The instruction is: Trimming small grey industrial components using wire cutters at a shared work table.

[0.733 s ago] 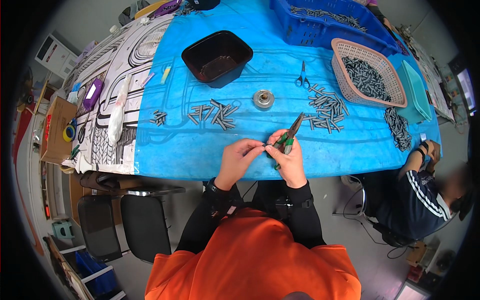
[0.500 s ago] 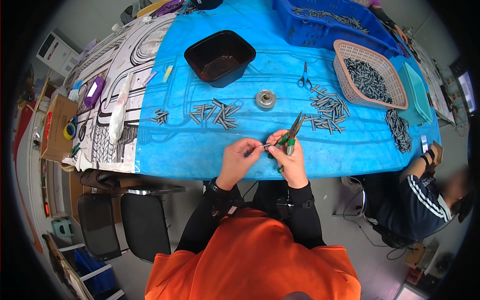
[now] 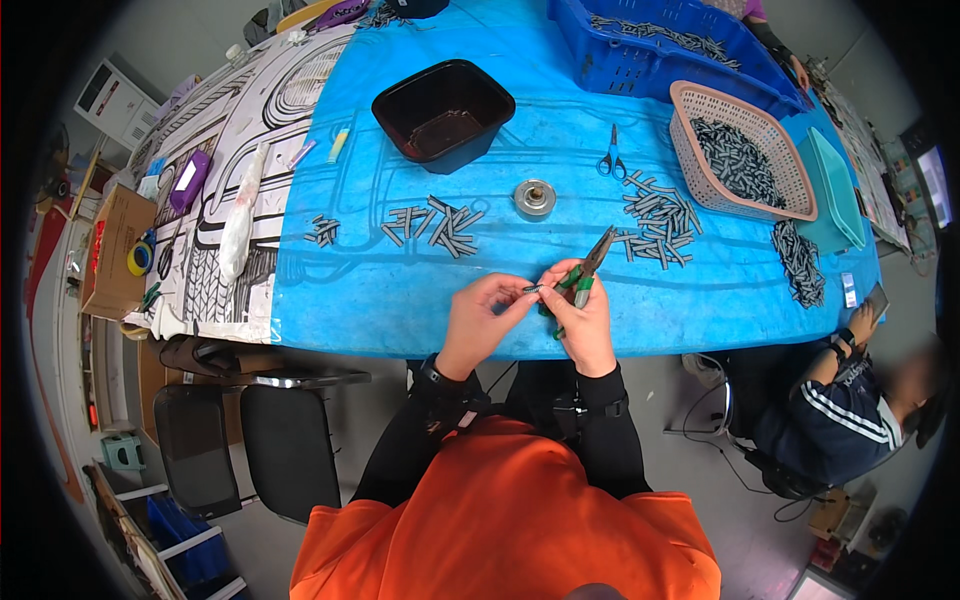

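Observation:
Between the fingertips of both hands sits a small dark grey tube-like piece (image 3: 533, 289), above the table's near edge. My left hand (image 3: 476, 320) pinches its left end. My right hand (image 3: 588, 325) steadies the other end with thumb and finger, and also keeps green-handled pliers (image 3: 596, 258) in the palm, jaws pointing up and away. Beyond my hands stands a round metal can (image 3: 535, 200) with a small brownish top in its middle. Loose grey pieces lie in a pile (image 3: 447, 228) to the left, a smaller pile (image 3: 322, 231) farther left, and a larger pile (image 3: 660, 222) to the right.
A black bin (image 3: 440, 150) stands beyond the left pile. Blue-handled scissors (image 3: 612, 163) lie near a pink basket (image 3: 690, 165) full of grey pieces. Behind are a blue crate (image 3: 640, 72) and, at right, a teal tray (image 3: 835, 190). A seated co-worker (image 3: 835, 420) is at right.
My hands stay together with the piece, and the pliers tilt slightly to the right. The co-worker at right has raised a hand with a flat dark object toward the table edge.

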A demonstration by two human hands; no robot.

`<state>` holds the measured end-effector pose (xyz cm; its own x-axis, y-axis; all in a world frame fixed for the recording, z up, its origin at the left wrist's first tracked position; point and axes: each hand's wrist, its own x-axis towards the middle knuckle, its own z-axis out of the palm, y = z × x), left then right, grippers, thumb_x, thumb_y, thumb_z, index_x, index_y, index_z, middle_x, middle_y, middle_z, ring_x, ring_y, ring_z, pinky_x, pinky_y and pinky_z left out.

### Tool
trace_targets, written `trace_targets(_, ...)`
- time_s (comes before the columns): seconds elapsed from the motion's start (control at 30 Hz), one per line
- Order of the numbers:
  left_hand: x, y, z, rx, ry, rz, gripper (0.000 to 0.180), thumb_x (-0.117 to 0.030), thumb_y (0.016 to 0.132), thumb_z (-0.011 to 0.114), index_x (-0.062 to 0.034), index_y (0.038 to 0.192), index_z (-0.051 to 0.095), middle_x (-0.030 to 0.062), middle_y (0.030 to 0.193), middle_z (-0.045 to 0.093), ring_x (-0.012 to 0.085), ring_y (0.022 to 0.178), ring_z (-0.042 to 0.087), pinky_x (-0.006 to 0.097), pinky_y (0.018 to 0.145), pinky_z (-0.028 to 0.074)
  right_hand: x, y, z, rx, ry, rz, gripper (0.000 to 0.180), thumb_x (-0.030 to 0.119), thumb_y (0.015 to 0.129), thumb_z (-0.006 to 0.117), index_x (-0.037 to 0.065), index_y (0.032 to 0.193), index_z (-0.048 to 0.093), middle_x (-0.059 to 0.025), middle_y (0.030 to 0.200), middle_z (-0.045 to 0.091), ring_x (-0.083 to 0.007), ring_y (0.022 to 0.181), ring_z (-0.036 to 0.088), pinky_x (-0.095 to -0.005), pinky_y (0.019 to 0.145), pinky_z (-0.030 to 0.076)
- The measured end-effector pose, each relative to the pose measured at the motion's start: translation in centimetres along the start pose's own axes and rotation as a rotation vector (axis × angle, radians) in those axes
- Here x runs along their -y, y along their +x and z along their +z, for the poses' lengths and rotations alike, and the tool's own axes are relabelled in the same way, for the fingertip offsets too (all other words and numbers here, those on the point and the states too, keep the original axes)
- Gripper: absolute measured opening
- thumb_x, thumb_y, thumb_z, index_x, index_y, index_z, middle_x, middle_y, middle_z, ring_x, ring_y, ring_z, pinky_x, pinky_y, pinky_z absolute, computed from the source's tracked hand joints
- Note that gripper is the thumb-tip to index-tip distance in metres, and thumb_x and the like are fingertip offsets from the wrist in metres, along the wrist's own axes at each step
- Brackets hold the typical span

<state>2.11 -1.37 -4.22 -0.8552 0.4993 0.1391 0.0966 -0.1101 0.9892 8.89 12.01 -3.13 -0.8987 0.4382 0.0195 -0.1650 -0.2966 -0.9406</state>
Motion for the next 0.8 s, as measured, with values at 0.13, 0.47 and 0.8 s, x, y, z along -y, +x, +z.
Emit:
trace_targets(0.13, 0.43, -0.11, -0.11, -0.019, -0.036, -0.065, 0.012, -0.006, 0.083, 0.07, 0.0014, 0.092, 0.067, 0.005, 0.082, 0.068, 0.0079, 0.075, 0.063, 0.022, 0.066, 0.05, -0.05, -0.02, 0.03, -0.012, -0.043, -0.006, 0.026, -0.003, 0.082, 0.065, 0.004, 0.104, 0.053, -0.0012, 0.089, 0.061, -0.0061, 0.076, 0.054, -0.0205, 0.066, 0.044)
trace_targets(0.47, 0.38, -0.03, -0.18, -0.037, 0.023, -0.037, 0.01, -0.008, 0.083, 0.07, 0.0001, 0.089, 0.069, 0.005, 0.08, 0.067, 0.0074, 0.069, 0.061, 0.022, 0.061, 0.047, 0.05, 0.18, -0.01, -0.003, -0.016, 0.015, 0.027, -0.001, 0.082, 0.067, 0.004, 0.105, 0.053, -0.0012, 0.089, 0.061, -0.0061, 0.078, 0.054, -0.0203, 0.067, 0.044)
trace_targets(0.8, -0.02, 0.18, 0.04, -0.038, -0.02, -0.086, 0.011, -0.006, 0.083, 0.07, 0.0007, 0.091, 0.068, 0.0055, 0.083, 0.069, 0.0086, 0.074, 0.064, 0.022, 0.065, 0.05, -0.03, 0.24, -0.08, -0.025, -0.064, -0.011, 0.025, -0.003, 0.083, 0.065, 0.004, 0.104, 0.053, -0.0015, 0.088, 0.061, -0.0071, 0.079, 0.056, -0.0208, 0.069, 0.044)
